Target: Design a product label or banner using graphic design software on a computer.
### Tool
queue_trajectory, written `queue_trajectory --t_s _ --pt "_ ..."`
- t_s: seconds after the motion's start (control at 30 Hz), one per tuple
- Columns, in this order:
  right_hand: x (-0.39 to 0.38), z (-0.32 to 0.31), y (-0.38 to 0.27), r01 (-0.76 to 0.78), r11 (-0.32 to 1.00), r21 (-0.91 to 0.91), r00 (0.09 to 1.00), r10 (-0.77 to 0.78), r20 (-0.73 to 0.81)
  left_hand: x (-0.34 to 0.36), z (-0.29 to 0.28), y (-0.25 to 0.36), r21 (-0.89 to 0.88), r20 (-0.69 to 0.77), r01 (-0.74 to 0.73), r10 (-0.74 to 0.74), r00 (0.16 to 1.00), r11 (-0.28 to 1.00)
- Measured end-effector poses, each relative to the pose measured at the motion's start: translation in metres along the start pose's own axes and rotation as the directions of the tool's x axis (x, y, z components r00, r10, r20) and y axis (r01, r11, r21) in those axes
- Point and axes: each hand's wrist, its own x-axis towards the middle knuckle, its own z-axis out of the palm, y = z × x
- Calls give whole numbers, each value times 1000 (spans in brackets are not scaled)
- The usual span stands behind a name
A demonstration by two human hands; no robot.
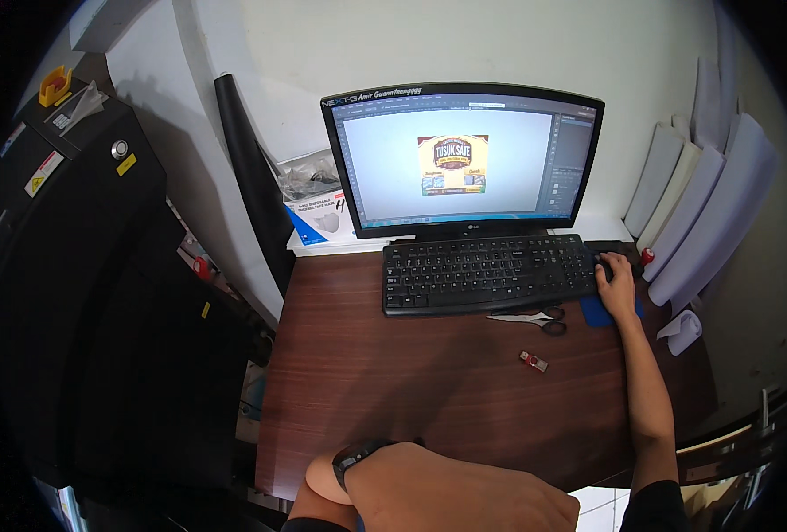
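Note:
My right hand (pixel 615 280) rests at the right of the black keyboard (pixel 478 273), its fingers curved over a dark mouse (pixel 603 269) on a blue pad (pixel 596 312). My left hand (pixel 464 492) looms large and close to the camera along the lower edge, back showing, a black watch (pixel 356 457) at its wrist; its fingers are hidden. Above the keyboard a monitor (pixel 518 160) displays a graphic layout in an editing program. Scissors (pixel 550 325) lie just below the keyboard, and a small red-and-silver USB stick (pixel 533 361) lies lower on the brown desk (pixel 340 363).
A tall black machine (pixel 83 293) stands at the left beside a dark upright roll (pixel 247 177). A box of masks (pixel 315 217) sits behind the monitor's left side. White paper rolls (pixel 721 204) lean at the right, with a small loose roll (pixel 681 331) below them.

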Motion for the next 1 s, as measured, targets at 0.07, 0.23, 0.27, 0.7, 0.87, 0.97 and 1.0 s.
queue_trajectory --t_s 0.07,0.23,0.27,0.7,0.87,0.97,1.0 --pt "0 0 -1 1 1000 5 1000 -1 -2 0 1 0 0 -10 6 -6 1000 1000" --pt "0 0 1 12 1000 0 1000 -12 -7 -1 0 2 26 -16 25 -25 1000 999" --pt "0 0 1 12 1000 0 1000 -12 -6 -1 0 2 32 -18 30 -29 999 999" --pt "0 2 4 17 1000 -10 1000 -17 -1 -3 4 -2 34 -76 -44 46 996 998" --pt "0 2 3 14 1000 -6 1000 -14 -8 0 1 0 40 -48 -54 56 997 998" --pt "0 1 2 16 1000 -1 1000 -16 -14 -1 3 -1 42 -35 -60 61 997 997" --pt "0 0 1 14 1000 4 1000 -14 -14 -4 7 -4 22 -80 -52 54 995 998"
